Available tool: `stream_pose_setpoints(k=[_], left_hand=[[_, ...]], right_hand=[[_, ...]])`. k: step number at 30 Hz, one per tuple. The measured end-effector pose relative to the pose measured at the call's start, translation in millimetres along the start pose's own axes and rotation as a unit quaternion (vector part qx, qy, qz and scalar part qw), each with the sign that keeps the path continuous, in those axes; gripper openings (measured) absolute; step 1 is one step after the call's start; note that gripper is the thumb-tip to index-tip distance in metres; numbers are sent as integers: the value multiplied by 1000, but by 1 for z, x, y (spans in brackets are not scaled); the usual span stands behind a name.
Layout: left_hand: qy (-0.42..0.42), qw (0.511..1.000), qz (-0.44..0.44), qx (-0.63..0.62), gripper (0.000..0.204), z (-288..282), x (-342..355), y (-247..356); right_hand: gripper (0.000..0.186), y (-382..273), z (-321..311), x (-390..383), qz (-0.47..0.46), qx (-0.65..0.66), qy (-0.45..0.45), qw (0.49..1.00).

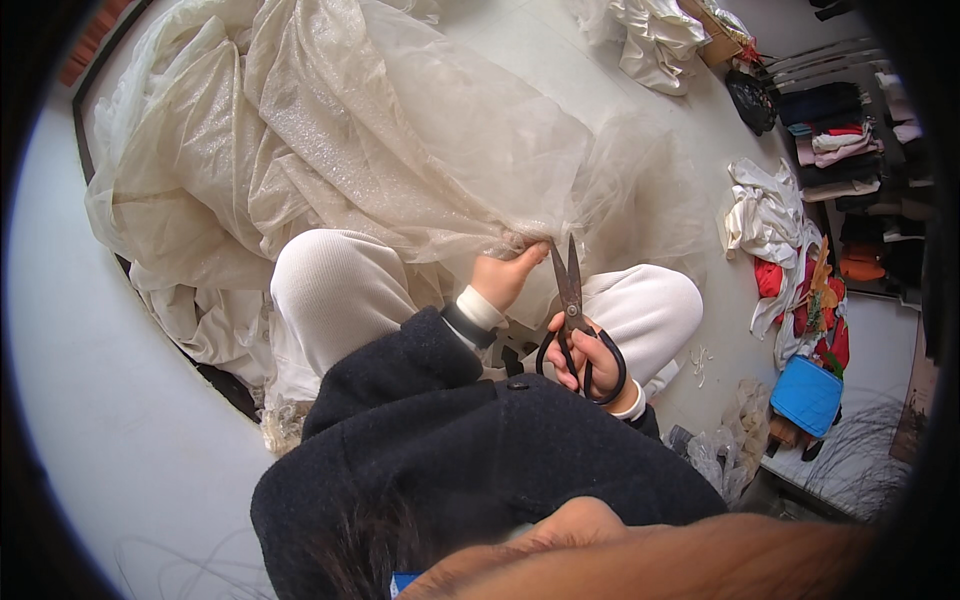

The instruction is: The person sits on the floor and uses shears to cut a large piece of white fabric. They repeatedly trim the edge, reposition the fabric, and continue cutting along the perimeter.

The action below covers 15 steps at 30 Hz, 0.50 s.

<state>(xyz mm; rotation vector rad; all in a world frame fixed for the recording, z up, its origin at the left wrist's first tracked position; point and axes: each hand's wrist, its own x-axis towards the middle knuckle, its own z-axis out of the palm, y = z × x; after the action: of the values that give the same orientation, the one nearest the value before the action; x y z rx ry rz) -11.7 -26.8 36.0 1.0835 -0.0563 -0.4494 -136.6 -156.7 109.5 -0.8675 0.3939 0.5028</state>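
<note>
1. Sheer cream fabric: heaped across the pale floor.
2. Rack, far right: folded clothes stacked in it, mostly dark, some pink and red.
3. Black bag, beside rack: contents not visible.
4. Scissors: just right of left hand, at fabric's near edge. Long axis fore-aft; tips forward, slightly left; blades narrowly parted.
5. Right hand: wrapped around scissor handles.
6. Left hand: thumb and fingers pinching gathered fabric.
</note>
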Motion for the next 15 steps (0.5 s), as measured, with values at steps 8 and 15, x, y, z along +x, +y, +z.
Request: stream_pose_setpoints(k=[8, 15], left_hand=[[3, 1000, 18, -10, 16, 3, -2, 4], [1, 997, -65, -46, 19, 1, -4, 5]], right_hand=[[28, 2, 7, 5, -10, -83, 54, 995], [26, 9, 11, 16, -101, -120, 132, 979]])
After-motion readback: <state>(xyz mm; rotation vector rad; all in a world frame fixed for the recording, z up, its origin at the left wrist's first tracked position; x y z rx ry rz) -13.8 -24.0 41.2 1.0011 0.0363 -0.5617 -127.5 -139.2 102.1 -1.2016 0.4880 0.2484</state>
